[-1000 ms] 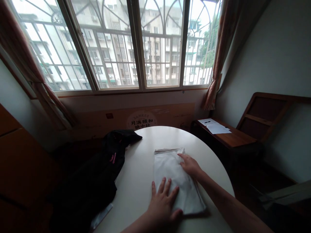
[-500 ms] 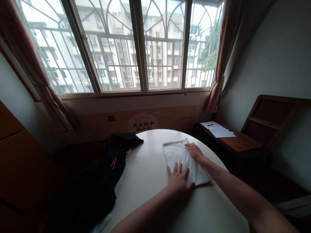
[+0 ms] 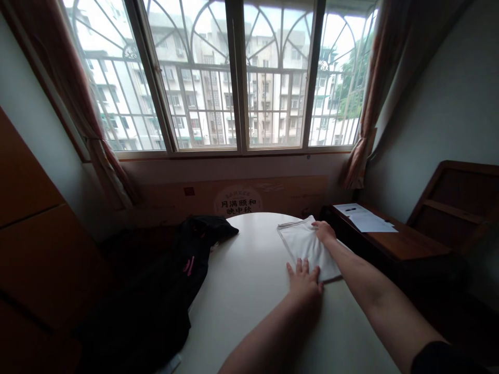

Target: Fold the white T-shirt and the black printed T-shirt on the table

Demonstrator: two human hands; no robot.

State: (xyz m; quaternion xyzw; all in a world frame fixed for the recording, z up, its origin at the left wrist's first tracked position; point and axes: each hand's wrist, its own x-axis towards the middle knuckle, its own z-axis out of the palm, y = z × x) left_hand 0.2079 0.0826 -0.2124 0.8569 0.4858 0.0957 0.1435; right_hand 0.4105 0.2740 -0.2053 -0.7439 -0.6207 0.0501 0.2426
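A: How are the fingers held?

B: On the left hand [image 3: 304, 283], they are spread wide and pressed on the near part of a folded white cloth [image 3: 304, 240]. Nothing is gripped. On the right hand [image 3: 324, 231], they are bent at the cloth's far right corner. Whether it is pinched there cannot be told.

A: Where is the cloth put?

B: It is laid on the right side of the round white table [image 3: 241, 280], near the far rim, under the 2 hands.

A: What is seen farther out?

B: On the left, a black garment [image 3: 156, 296] with a pink mark [image 3: 189, 266] is draped over the rim. On the right, white papers [image 3: 366, 219] are laid on low brown wood [image 3: 413, 244]. Behind, printed cardboard [image 3: 280, 192] is seen under the windows [image 3: 273, 93], and 2 curtains [image 3: 366, 135] are gathered in.
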